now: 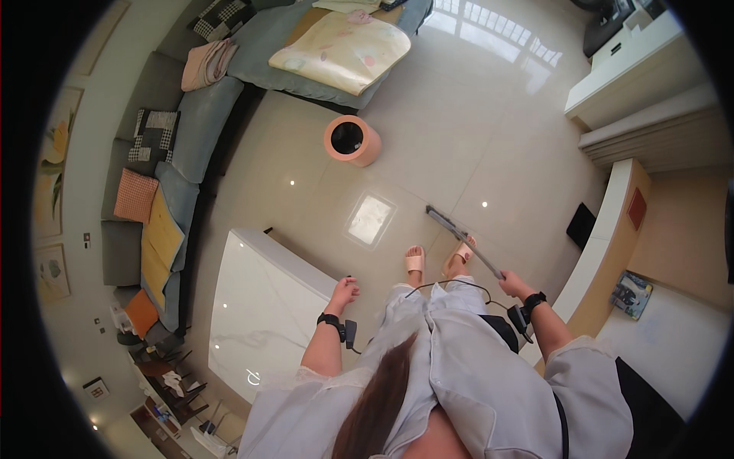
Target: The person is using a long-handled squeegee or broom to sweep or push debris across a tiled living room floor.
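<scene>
Glossy cream tiles (428, 145) fill the head view, and across them slants a long thin mop (463, 242); its grey handle runs up and to the left from the right hand (514, 286), passing over the person's right foot in a pink slipper (459, 253), and ends in a flat narrow head lying on the floor well ahead of the fingers; the right hand is clenched around the near end of that handle, the pole leaving the fist on the thumb side, and a black band sits on the wrist just behind it; the left hand (344, 292) hangs apart from the mop, at the near corner of a white marble-topped table (260, 314), its fingers curled loosely; whether they grip anything or touch the table edge cannot be told; a black band also circles that wrist, and a thin dark cable loops between the two arms across the pale clothing; a round peach-coloured bin (352, 141) stands on the tiles well beyond the mop head, its dark mouth open upward, and what lies inside cannot be made out; a grey sofa (183, 130) curves along the left with checked and orange cushions, a folded pink cloth and a pale yellow floral blanket (340, 50) spread on its far end; a white cabinet (634, 69) stands at the upper right.
</scene>
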A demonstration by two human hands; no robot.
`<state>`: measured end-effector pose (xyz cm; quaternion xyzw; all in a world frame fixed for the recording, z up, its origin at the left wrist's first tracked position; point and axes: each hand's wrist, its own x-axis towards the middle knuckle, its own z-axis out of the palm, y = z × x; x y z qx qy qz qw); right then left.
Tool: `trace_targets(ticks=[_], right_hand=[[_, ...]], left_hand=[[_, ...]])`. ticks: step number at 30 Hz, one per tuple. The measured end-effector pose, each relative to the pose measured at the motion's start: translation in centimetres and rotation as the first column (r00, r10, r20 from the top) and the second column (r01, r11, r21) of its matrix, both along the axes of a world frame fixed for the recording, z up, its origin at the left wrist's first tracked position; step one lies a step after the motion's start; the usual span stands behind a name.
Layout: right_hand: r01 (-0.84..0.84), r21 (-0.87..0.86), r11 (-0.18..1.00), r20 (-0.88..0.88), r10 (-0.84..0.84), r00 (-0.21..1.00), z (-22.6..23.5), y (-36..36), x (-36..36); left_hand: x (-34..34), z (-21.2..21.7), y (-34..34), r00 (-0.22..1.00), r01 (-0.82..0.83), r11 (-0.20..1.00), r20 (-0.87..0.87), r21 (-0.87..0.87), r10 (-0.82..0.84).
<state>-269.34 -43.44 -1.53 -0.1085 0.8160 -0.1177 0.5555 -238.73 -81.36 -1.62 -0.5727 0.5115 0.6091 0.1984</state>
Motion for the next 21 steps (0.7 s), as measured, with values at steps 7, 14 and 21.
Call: trace_targets(ticks=[7,14,21], right_hand=[[0.368,-0.106,0.924,-0.022,-0.372,0.928,0.7,-0.1,-0.7],[0.485,0.013,0.874,0.112,-0.483,0.868,-1.8,-5.0,0.9],[0.237,0.112,0.965,0.338,-0.261,0.904,-3.5,-12.5,3.9]], left_hand=[[3.1,-1.8,-4.0,0.989,-0.116,0.992,-0.098,-0.044,0.111],[7.2,-2.2,-3.8,0.978,-0.197,0.980,-0.084,-0.041,0.193],[11.3,-1.0,-0.6,0.955,-0.295,0.954,-0.042,-0.045,0.293]])
